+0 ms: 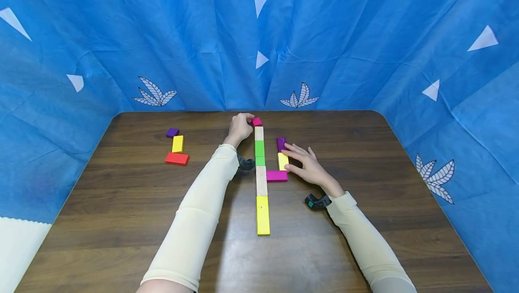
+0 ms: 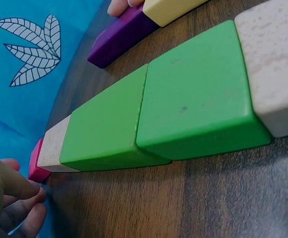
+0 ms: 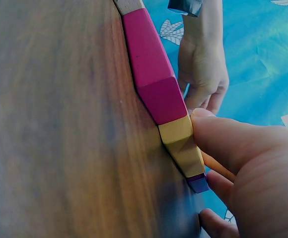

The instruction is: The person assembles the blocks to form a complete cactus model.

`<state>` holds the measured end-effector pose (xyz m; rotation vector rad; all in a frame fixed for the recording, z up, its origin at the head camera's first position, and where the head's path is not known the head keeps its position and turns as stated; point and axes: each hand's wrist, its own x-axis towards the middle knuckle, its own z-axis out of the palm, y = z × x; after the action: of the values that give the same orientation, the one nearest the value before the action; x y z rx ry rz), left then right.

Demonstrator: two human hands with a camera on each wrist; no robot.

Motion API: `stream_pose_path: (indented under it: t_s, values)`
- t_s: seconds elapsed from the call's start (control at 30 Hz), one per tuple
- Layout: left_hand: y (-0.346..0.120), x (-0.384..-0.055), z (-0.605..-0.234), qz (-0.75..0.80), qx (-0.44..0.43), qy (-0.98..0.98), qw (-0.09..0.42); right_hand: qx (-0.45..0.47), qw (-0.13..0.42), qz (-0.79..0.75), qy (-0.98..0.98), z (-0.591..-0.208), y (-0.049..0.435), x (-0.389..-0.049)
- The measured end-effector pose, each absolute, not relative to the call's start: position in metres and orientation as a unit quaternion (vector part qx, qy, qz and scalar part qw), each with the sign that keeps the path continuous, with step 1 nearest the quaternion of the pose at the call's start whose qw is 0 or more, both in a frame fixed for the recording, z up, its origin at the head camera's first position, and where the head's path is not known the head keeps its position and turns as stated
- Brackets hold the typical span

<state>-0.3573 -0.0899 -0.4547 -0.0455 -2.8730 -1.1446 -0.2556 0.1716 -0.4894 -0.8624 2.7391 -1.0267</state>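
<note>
At the far end of a straight row of blocks, my left hand (image 1: 239, 128) pinches a small pink block (image 1: 257, 121) with its fingertips. Below that block the row runs through a pale wooden block (image 1: 259, 133), two green blocks (image 2: 193, 94), another pale block (image 1: 261, 180) and a long yellow block (image 1: 263, 215). A magenta block (image 1: 277, 176) juts out to the right, with a shorter yellow block (image 1: 283, 161) and a purple block (image 1: 281, 143) going up from its outer end. My right hand (image 1: 309, 167) rests loosely extended fingers and thumb at the yellow and purple blocks.
On the left of the brown wooden table (image 1: 121, 221) lie a dark purple block (image 1: 172, 133), a yellow block (image 1: 178, 144) and a red block (image 1: 177, 158), close together. Blue curtain (image 1: 194, 36) borders the table at the back and sides. Both wrists wear dark bands.
</note>
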Motion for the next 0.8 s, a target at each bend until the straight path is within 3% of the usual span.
stream_pose_path:
  t_s: [0.27,0.8]
  values:
    - [-0.0919,-0.3567,-0.4578,-0.342,-0.059,-0.938,0.001,-0.283,0.045,-0.335,0.897,-0.4893,0.1715,-0.256]
    - [-0.0934,-0.3551,-0.463,-0.328,-0.091,-0.94,0.01,-0.277,0.05,-0.334,0.9,-0.4899,0.1712,-0.2569]
